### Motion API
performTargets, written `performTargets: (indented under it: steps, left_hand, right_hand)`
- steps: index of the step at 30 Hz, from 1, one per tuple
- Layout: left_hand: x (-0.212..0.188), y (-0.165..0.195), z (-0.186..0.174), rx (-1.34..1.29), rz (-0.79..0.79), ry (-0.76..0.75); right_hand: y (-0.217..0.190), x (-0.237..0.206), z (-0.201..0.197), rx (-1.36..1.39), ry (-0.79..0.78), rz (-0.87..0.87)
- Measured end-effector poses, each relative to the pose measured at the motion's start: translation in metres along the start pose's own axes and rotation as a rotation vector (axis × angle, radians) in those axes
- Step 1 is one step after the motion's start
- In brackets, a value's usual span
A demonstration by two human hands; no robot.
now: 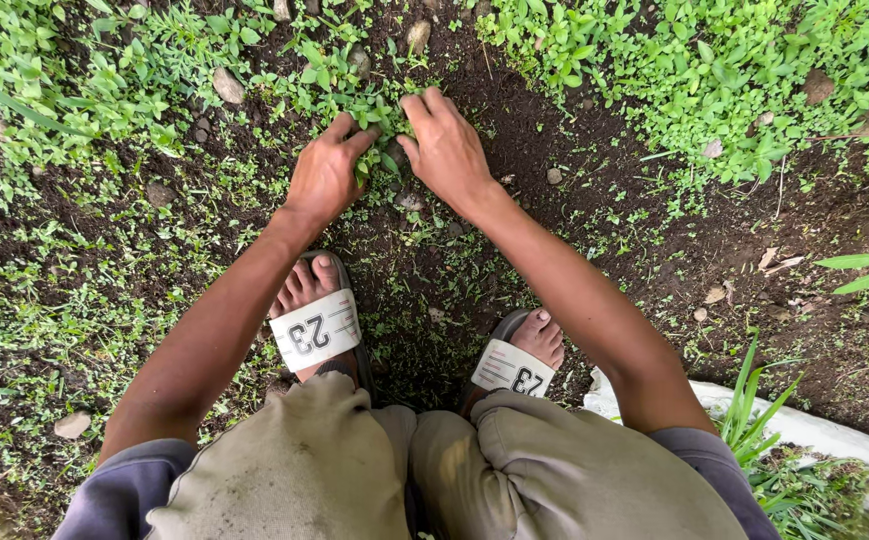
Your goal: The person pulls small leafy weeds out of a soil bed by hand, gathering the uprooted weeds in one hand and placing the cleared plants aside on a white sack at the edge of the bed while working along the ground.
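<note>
Weeds [379,115] are gripped from two sides by both hands, seen from above by a person crouched over dark soil [554,170]; the left hand [326,175] is closed on the small green clump, thumb and forefinger pinched against the leaves at its inner edge; the right hand [446,145] is curled over the same clump from the opposite side, fingers bent down onto it, so that the stems are judged to be caught low, near the ground, where a firm hold is possible; the clump sits directly between the two hands, touching both, still rooted as far as can be told; just beyond the fingertips more low green growth [714,70] is spread, with pale stones [226,85] scattered to the far left of the left hand; below the wrists, nearer the body, two feet in white-strapped sandals [316,330] are planted apart, apparently for balance in the squat; near the right forearm's elbow a white curved rim [824,432] holding grass-like blades is noted, well apart from the hands; knees in khaki shorts [304,470] fill the nearest edge.
</note>
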State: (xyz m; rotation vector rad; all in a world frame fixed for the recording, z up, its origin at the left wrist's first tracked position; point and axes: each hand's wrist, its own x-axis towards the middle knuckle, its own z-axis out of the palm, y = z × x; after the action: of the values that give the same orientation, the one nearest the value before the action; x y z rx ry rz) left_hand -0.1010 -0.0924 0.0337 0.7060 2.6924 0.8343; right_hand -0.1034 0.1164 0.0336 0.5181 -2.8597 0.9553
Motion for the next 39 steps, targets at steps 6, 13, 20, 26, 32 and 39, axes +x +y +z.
performTargets:
  steps: [6, 13, 20, 26, 32, 39]
  left_hand:
    - [0.007, -0.007, 0.013, 0.028, 0.031, 0.077]
    - [0.011, -0.018, 0.025, 0.060, 0.066, 0.096]
    - [0.008, -0.021, 0.018, 0.001, 0.209, 0.147]
    - [0.011, -0.027, 0.014, -0.088, 0.199, 0.103]
    - [-0.015, 0.009, 0.036, -0.052, 0.416, 0.080]
    - [-0.036, -0.021, 0.006, -0.132, 0.023, 0.284]
  right_hand:
    - [0.015, -0.003, 0.020, 0.033, -0.139, 0.023]
    - [0.027, 0.001, 0.000, 0.234, -0.357, 0.210]
    - [0.020, 0.020, -0.014, -0.109, 0.062, -0.092]
    - [0.033, 0.023, 0.015, -0.060, -0.096, 0.037]
    - [0.051, 0.013, 0.003, 0.335, -0.341, -0.045]
    - [0.022, 0.027, -0.008, 0.189, -0.270, 0.111]
